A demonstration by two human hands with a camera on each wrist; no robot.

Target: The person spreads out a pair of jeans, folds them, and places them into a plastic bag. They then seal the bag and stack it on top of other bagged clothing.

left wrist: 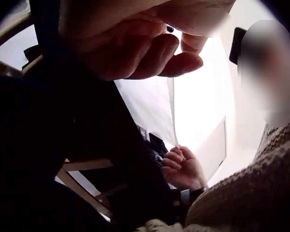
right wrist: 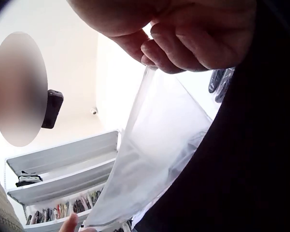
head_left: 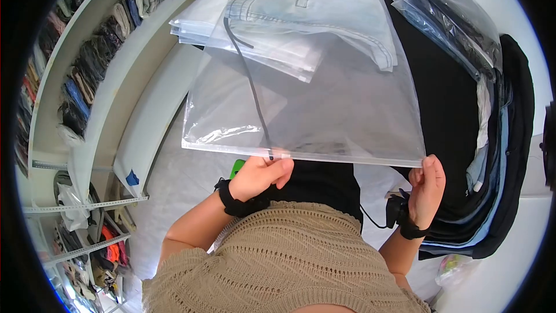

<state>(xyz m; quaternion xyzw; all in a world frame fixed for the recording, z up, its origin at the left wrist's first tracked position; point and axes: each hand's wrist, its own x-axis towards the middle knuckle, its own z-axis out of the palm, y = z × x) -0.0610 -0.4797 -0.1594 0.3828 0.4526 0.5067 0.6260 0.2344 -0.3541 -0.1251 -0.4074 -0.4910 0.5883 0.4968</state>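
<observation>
A clear plastic bag [head_left: 341,110] with a zip edge toward the body is stretched between both hands; light blue denim [head_left: 324,0] shows at its far end. The left hand [head_left: 260,178] pinches the zip edge near its left part, beside a dark strip. At the right corner, the right hand [head_left: 427,191] pinches the same edge. In the right wrist view the bag [right wrist: 140,140] hangs from the curled fingers of the right hand [right wrist: 183,38]. The left wrist view shows the left hand [left wrist: 135,43] close up, its fingers curled.
Flat plastic bags [head_left: 197,32] are stacked beyond the bag, at left. Shelves [head_left: 145,40] of packed clothes stand at the left. Bagged jeans [head_left: 452,23] and a pile of dark and blue trousers [head_left: 515,139] lie at the right. A green object [head_left: 237,168] is near the left hand.
</observation>
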